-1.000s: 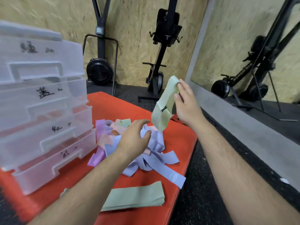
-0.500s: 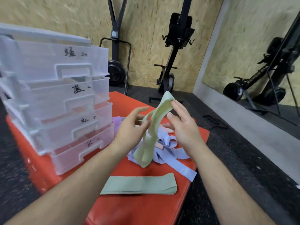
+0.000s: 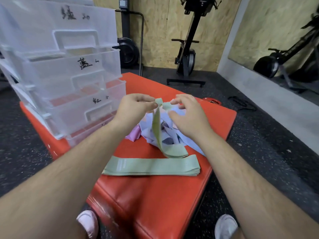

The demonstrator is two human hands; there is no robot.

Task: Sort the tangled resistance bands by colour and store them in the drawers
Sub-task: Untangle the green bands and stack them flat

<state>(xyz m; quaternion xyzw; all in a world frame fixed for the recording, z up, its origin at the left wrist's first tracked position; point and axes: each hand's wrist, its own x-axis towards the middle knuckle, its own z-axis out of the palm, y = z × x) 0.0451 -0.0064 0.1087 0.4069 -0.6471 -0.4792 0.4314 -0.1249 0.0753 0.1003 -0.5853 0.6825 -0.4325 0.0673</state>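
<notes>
A pale green band (image 3: 157,133) hangs in a loop above the red padded box (image 3: 155,195). My left hand (image 3: 133,107) pinches its top end, and my right hand (image 3: 186,116) holds the other end beside it. The loop's bottom touches a flat stack of green bands (image 3: 151,165) near the box's front. Behind the hands lies the tangled pile of blue bands (image 3: 172,137) with a pink band (image 3: 133,134) at its left. A clear plastic drawer unit (image 3: 65,69) with handwritten labels stands at the left of the box.
Black rubber floor surrounds the box. A rowing machine (image 3: 188,49) and another black fitness machine (image 3: 129,47) stand by the wooden wall. A mirror (image 3: 279,40) is at right. My white shoes (image 3: 88,223) show at the bottom.
The green band has come free of the pile and lower, now held by both hands over the stack. My head has tilted down and closer.
</notes>
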